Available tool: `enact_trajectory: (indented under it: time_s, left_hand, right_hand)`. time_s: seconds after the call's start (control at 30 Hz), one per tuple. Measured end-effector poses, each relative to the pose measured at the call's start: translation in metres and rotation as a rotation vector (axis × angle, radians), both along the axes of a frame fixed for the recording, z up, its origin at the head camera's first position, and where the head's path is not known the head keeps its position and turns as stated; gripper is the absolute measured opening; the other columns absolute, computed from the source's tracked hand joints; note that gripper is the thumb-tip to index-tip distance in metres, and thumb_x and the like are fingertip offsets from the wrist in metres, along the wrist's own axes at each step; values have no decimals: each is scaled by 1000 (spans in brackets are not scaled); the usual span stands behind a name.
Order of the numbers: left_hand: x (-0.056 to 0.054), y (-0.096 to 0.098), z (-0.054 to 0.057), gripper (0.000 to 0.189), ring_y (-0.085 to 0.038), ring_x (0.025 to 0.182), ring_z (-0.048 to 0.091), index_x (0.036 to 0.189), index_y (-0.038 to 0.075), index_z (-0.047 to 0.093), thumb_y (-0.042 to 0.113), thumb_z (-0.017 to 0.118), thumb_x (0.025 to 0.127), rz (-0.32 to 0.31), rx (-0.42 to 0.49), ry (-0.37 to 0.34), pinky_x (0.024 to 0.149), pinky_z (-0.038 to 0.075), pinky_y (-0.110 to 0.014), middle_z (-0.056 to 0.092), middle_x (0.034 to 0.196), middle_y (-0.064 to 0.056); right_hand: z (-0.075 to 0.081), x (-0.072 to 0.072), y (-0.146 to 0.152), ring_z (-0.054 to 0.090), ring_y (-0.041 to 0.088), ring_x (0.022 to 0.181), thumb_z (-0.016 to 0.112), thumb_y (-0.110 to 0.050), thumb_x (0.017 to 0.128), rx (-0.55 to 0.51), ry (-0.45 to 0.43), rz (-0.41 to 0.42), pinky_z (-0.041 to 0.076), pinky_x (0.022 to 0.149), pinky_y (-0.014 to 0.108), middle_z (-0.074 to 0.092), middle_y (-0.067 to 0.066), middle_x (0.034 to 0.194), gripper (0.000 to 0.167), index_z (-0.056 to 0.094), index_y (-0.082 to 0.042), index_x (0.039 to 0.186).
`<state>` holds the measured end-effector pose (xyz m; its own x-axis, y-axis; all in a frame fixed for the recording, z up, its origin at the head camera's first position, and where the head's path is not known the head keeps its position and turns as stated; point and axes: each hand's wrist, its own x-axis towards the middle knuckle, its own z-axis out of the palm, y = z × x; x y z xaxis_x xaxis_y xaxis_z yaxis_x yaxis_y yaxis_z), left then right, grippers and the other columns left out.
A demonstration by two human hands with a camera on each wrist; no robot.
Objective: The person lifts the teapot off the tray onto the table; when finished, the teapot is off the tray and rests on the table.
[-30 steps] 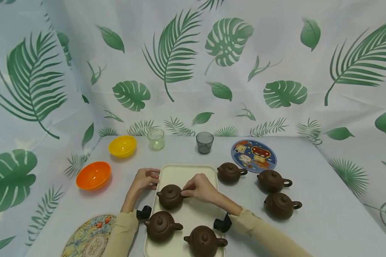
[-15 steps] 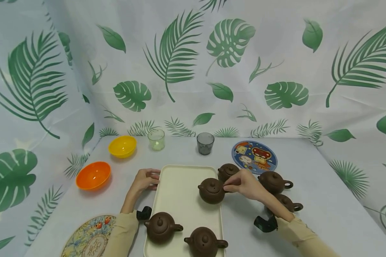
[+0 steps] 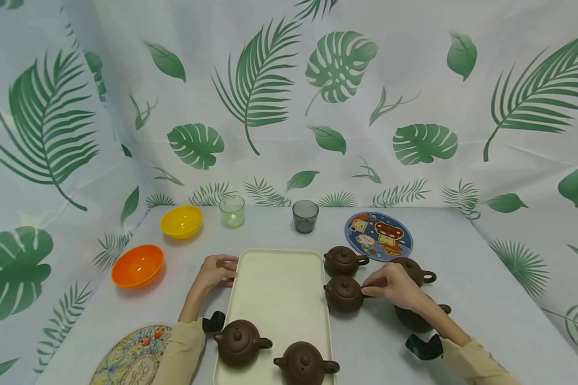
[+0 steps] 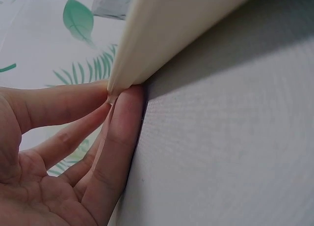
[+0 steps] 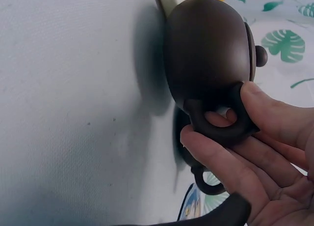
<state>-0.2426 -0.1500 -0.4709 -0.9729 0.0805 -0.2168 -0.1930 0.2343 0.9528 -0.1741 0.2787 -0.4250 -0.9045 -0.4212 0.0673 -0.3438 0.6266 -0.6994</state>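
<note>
My right hand [image 3: 397, 289] pinches the handle of a dark brown lidded teapot [image 3: 343, 295] between thumb and fingers. The right wrist view shows this teapot [image 5: 206, 49] upright with its shadow beside it; I cannot tell whether its base touches the table. It is just right of a cream tray [image 3: 281, 289], in front of another brown teapot [image 3: 342, 262]. At the tray's left edge, my left hand [image 3: 215, 272] pinches the rim [image 4: 147, 44], thumb on one side and finger on the other. Two brown teapots, a left one [image 3: 238, 344] and a right one [image 3: 304, 365], stand on the tray's near end.
Two more brown teapots, one farther [image 3: 416, 270] and one nearer [image 3: 414, 321], stand right, partly hidden by my right hand and arm. Behind are a blue round mat [image 3: 378, 235], grey cup [image 3: 305, 216] and green cup [image 3: 233, 211]. Yellow [image 3: 181, 222] and orange [image 3: 137, 266] bowls stand left, above a patterned mat [image 3: 130, 358].
My right hand has carried the teapot from the tray's middle rightward, over the right rim, to beside the tray. The left hand has stayed at the tray's left edge.
</note>
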Motion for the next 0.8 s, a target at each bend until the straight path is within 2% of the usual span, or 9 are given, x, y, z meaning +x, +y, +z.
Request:
enact_trajectory:
  time_s: [0.17, 0.63, 0.8]
  left_hand:
    - [0, 0, -1, 42, -16, 65, 64, 119, -10, 60, -12, 67, 78, 4, 1, -3, 56, 57, -29, 65, 87, -15]
    - [0, 0, 1, 43, -16, 63, 62, 120, -11, 59, -12, 67, 77, 5, 0, -11, 56, 58, -30, 63, 86, -14]
    - [0, 0, 1, 43, -16, 63, 62, 120, -11, 59, -12, 67, 77, -8, 2, 0, 57, 58, -32, 64, 87, -16]
  right_hand:
    - [-3, 0, 3, 65, 2, 68, 74, -7, 81, 25, 13, -8, 54, 58, 21, 73, 1, 77, 6, 76, -2, 85]
    - [2, -1, 1, 65, 5, 68, 74, -8, 81, 37, -30, -6, 52, 57, 21, 72, 3, 78, 8, 76, -1, 86]
    - [9, 5, -5, 68, 9, 72, 76, -12, 81, 52, 44, -110, 55, 61, 20, 73, 2, 80, 13, 76, -2, 89]
